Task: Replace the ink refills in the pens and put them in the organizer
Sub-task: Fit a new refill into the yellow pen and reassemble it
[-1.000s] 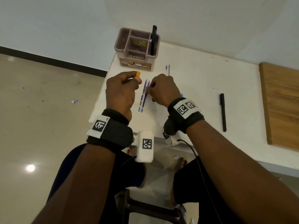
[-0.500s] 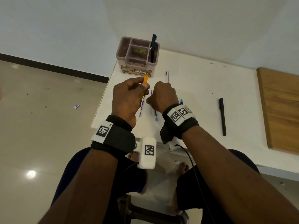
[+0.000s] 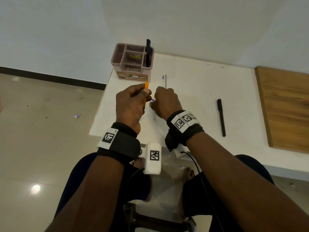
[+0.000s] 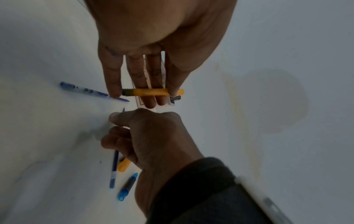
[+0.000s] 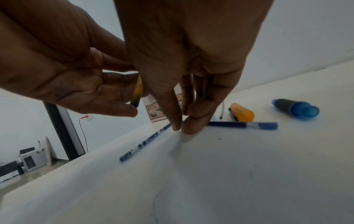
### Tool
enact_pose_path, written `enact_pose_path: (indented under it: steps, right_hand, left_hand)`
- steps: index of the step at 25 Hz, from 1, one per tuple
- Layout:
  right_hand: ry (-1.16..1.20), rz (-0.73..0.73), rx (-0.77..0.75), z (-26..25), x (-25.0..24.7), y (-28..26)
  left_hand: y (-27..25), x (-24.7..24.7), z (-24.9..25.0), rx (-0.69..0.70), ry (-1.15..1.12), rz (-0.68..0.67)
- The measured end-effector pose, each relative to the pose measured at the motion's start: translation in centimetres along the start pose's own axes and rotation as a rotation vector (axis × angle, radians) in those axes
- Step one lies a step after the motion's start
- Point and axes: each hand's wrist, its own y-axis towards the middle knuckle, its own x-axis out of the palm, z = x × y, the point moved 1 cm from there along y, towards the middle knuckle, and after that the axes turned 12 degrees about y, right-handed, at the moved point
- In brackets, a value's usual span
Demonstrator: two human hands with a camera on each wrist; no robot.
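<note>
My left hand (image 3: 145, 96) grips an orange pen barrel (image 3: 146, 86), also seen in the left wrist view (image 4: 151, 92), just above the white table (image 3: 192, 91). My right hand (image 3: 153, 102) is close beside it and pinches a blue refill (image 5: 241, 125) low against the table, between thumb and fingertips (image 5: 191, 128). A second blue refill (image 5: 145, 142) lies loose on the table by the hands. The pink organizer (image 3: 132, 71) stands at the table's far left corner with a black pen (image 3: 148, 52) upright in it.
An orange cap (image 5: 242, 114) and a blue pen piece (image 5: 295, 107) lie under my right wrist. Two thin refills (image 3: 164, 80) lie beyond the hands. A black pen (image 3: 221, 117) rests to the right, near a wooden board (image 3: 284, 106). The table's left edge is close.
The right hand has taken one of the two parallel blue refills and swung it away from the other. More of the orange barrel now shows above the left thumb.
</note>
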Motion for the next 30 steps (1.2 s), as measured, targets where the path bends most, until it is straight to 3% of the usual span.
enact_pose_path:
  steps: [12,14,17,20,24,30]
  right_hand:
    - [-0.043,0.004,-0.028,-0.4,0.0,0.8]
    - [0.114,0.037,0.018,0.1,-1.0,1.2]
    - [0.559,0.226,0.073,1.0,-4.5,0.9]
    - [0.849,0.374,0.074,1.4,-8.3,-0.9]
    - [0.982,0.507,-0.037,2.2,-11.1,-3.2]
    - [0.961,0.64,-0.158,3.8,-11.6,-3.6]
  left_hand:
    - [0.2,0.0,-0.3,0.005,0.021,0.009]
    - [0.0,0.0,-0.3,0.009,0.017,-0.006]
    - [-0.4,0.2,-0.3,0.005,0.025,-0.034]
    - [-0.9,0.8,0.0,0.002,0.03,-0.096]
    - [-2.0,2.4,0.4,0.021,0.056,-0.211]
    - [-2.6,4.3,0.7,0.049,0.096,-0.282]
